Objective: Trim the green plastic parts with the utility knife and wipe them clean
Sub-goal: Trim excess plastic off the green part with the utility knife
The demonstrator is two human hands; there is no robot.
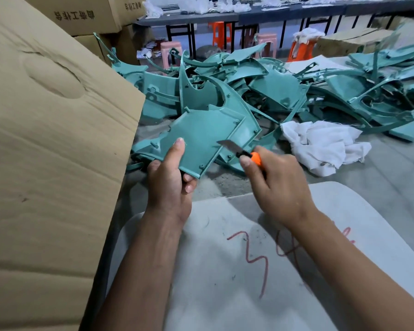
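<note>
Now left hand (170, 177) pinches part (201, 139); right hand (275, 185) grips knife (239, 150); best shave edge lightly, blade away from thumb.

Red handwritten marks resembling "34" stand on the white board (261, 259); upside-down printed Chinese characters on two stacked cardboard boxes (81, 15) stay illegible.

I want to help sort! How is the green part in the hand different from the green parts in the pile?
The left hand holds the green part up, with the knife at its edge; the pile lies tangled and untouched on the floor. Both are the same teal plastic.
</note>
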